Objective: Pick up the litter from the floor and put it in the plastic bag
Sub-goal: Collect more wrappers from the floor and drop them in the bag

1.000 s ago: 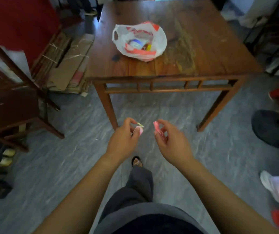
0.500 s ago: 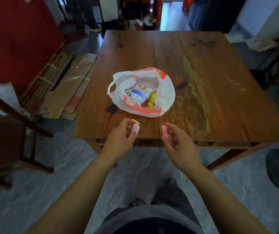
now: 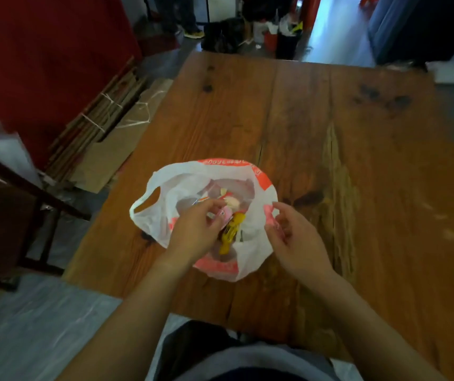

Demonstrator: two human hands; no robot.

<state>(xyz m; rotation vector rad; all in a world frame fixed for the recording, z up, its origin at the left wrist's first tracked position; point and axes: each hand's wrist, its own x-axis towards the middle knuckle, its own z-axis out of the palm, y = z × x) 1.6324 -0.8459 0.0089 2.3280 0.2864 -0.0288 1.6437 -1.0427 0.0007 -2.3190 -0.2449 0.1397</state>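
A white plastic bag (image 3: pixel 165 199) with red print lies open on the wooden table (image 3: pixel 330 160). Inside it I see a yellow wrapper (image 3: pixel 230 232) and other scraps. My left hand (image 3: pixel 195 232) is over the bag's mouth and pinches a small pink wrapper (image 3: pixel 223 214) between thumb and fingers. My right hand (image 3: pixel 294 240) is at the bag's right rim and pinches another pink wrapper (image 3: pixel 270 215). The bag's near left side is hidden under my left hand.
Flattened cardboard tied with string (image 3: pixel 116 133) leans against a red wall at the left. A dark wooden chair (image 3: pixel 14 204) stands at the left edge. Bags and bins (image 3: pixel 275 31) crowd the floor beyond the table's far edge. Grey floor (image 3: pixel 41 320) lies at my lower left.
I have come up to the table. Both hands moved forward from before the table's edge to the bag, the left one now over its opening, each still pinching its pink wrapper.
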